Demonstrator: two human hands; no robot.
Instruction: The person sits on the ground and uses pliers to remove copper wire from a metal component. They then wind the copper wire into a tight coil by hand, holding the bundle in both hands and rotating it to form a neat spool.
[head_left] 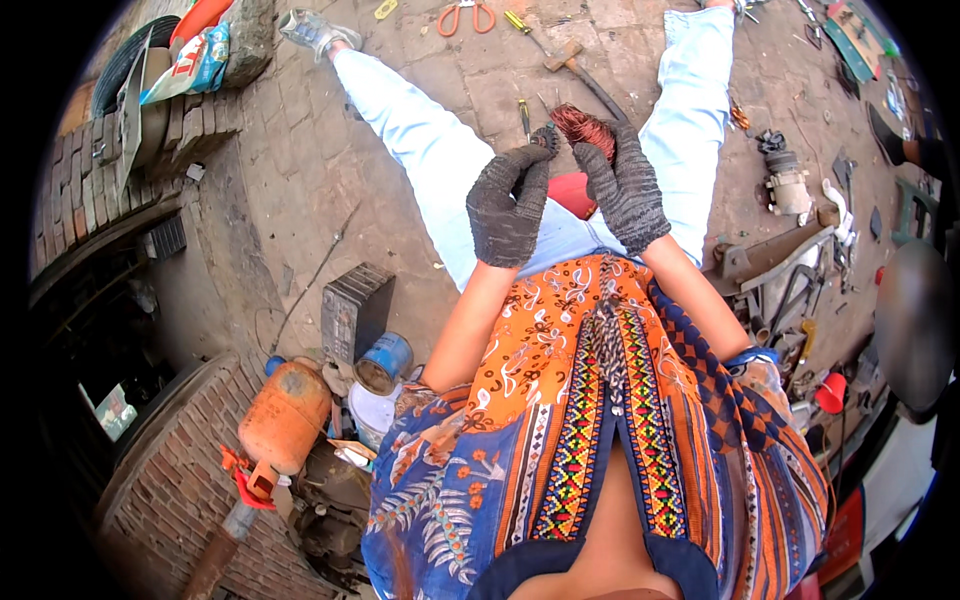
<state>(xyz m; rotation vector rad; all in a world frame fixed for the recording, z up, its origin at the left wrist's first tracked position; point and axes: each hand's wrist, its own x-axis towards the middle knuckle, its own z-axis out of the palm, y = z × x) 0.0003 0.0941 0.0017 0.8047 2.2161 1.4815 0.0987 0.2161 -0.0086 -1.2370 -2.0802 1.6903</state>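
Both my hands wear dark grey knit gloves and are raised close together between my spread legs. My right hand is closed around a bundle of reddish copper wire, which sticks out beyond the fingers. My left hand sits just left of it with its fingers bent in. Something small and dark shows at its fingertips, too small to name. Past the hands, a screwdriver and a hammer lie on the ground.
Red-handled shears and another screwdriver lie farther off. To the right are a metal motor-like part and scattered tools. On the left stand a black battery-like box, a blue can and an orange gas cylinder.
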